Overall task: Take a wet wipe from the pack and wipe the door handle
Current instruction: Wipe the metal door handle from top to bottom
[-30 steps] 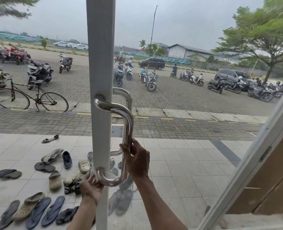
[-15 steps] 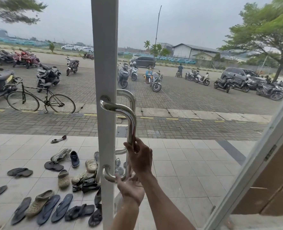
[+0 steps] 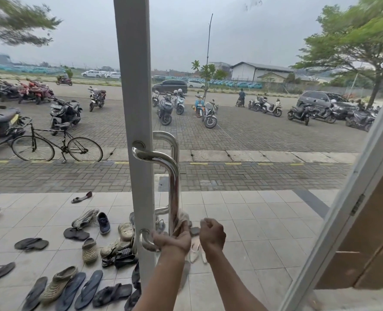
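A chrome D-shaped door handle (image 3: 174,182) is fixed to the white door frame (image 3: 134,86); a twin handle shows behind the glass. My left hand (image 3: 173,240) is closed around the handle's lower bend. It presses a pale, crumpled wet wipe (image 3: 182,219) against the upright bar, and the wipe sticks up above my fingers. My right hand (image 3: 212,234) hangs just to the right of the bar, off the handle, fingers curled into a loose fist with nothing seen in it. The wipe pack is not in view.
The door is glass. Beyond it, many sandals and shoes (image 3: 89,250) lie on the tiled porch, with a bicycle (image 3: 55,144) and parked motorbikes (image 3: 164,111) farther out. A second white door frame (image 3: 347,212) with a hinge slants up at the right beside a brown wall.
My right hand has let go of the upright bar and dropped to the right. My left hand has moved onto the lower bend with the wipe.
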